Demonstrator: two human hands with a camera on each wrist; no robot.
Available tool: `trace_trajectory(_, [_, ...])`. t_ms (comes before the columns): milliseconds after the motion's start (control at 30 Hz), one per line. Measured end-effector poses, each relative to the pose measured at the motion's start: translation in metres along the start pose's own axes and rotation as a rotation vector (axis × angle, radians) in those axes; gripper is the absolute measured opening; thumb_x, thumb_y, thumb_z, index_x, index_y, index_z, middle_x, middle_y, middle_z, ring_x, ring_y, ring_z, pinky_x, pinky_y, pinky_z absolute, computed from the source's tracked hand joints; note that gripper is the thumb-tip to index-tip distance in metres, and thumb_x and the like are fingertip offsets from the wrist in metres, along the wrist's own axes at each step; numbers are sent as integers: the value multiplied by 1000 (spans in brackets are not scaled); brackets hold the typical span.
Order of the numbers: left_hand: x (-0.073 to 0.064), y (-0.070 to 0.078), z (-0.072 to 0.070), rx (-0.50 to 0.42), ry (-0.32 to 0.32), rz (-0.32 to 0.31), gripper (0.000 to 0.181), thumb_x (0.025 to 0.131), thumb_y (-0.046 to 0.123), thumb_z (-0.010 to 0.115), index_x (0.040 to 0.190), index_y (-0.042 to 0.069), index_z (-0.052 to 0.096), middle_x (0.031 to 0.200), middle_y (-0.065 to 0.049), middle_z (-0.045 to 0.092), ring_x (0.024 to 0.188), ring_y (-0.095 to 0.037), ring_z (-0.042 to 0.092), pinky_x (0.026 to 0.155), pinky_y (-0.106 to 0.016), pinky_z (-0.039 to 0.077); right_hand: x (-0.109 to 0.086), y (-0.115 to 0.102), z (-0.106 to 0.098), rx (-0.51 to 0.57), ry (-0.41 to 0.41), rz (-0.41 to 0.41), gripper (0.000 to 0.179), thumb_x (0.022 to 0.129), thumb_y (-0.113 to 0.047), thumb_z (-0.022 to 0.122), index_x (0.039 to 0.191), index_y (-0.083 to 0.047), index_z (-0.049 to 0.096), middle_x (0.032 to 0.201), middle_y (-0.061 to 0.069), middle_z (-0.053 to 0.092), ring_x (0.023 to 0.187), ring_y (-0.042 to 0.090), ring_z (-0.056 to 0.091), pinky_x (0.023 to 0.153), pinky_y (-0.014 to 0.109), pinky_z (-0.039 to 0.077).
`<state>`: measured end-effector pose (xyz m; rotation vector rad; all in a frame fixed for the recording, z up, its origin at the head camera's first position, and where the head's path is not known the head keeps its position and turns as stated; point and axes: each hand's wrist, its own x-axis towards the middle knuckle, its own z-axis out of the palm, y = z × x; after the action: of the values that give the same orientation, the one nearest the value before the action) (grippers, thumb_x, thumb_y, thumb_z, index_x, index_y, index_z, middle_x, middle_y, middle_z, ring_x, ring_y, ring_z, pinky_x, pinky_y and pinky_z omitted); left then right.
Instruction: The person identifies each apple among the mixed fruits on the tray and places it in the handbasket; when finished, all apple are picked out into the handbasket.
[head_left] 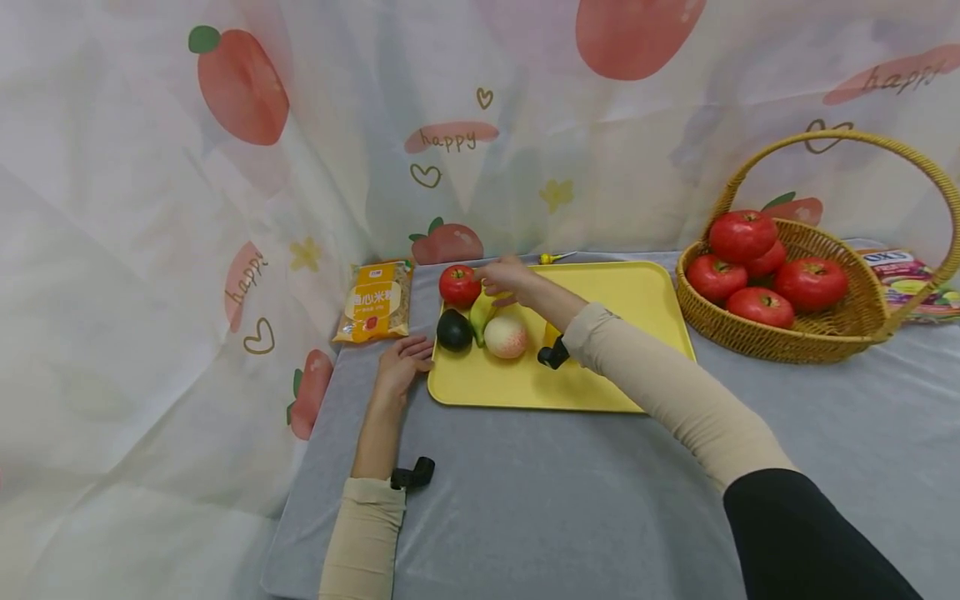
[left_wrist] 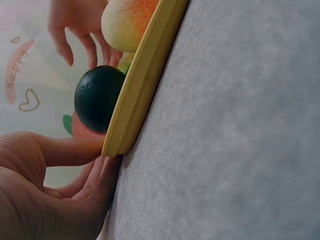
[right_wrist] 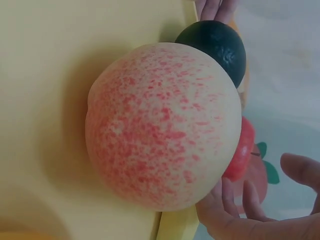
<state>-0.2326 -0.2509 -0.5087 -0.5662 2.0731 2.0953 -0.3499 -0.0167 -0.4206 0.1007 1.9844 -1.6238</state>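
My right hand (head_left: 517,283) is over the back left of the yellow tray (head_left: 615,392), its fingers spread above a banana (head_left: 482,315) and beside a red apple (head_left: 459,286). In the right wrist view its thumb stands apart from the fingers, with nothing gripped between them. A pale peach with red speckles (right_wrist: 165,127) sits in front of the banana, and a dark green avocado (left_wrist: 100,98) lies to its left. My left hand (head_left: 401,367) rests at the tray's left edge; its thumb touches the rim and its fingers extend along the outside.
A bag of grain (head_left: 375,302) lies left of the tray. On the right stands a wicker basket (head_left: 795,346) with several red apples, a colourful packet (head_left: 911,287) behind it. A small yellow-handled tool (head_left: 555,258) lies behind the tray. Something orange-yellow (head_left: 551,333) is partly hidden by the right wrist.
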Motion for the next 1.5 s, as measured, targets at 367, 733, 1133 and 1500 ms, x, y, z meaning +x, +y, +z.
trace_trajectory(367, [1,-2,0,-6,12,1,58,86,-17,68,141,1,58,137,-18,66,128,-29,64,109,-41,50,8,0,8,38,26,-34,55,99,-19,69,145,4,50,156,16,46,143,37,46,112,49,47])
trace_trajectory(733, [1,-1,-1,-6,15,11,58,86,-18,68,140,1,58,137,-19,66,127,-29,64,109,-41,50,12,-9,12,-68,43,-56,54,99,-23,69,141,4,50,151,17,48,141,40,48,108,49,52])
trace_trajectory(1133, [3,-2,1,-11,16,24,58,86,-18,68,139,1,59,135,-18,67,126,-29,65,108,-41,51,25,-19,21,-148,3,2,70,96,-22,71,154,-6,35,158,14,39,142,38,42,99,62,54])
trace_trajectory(1500, [4,-2,0,-3,17,21,58,85,-18,69,139,1,60,135,-19,68,126,-29,65,108,-42,51,48,-10,19,-120,62,53,62,101,-17,66,153,-1,38,153,17,44,135,45,50,99,57,55])
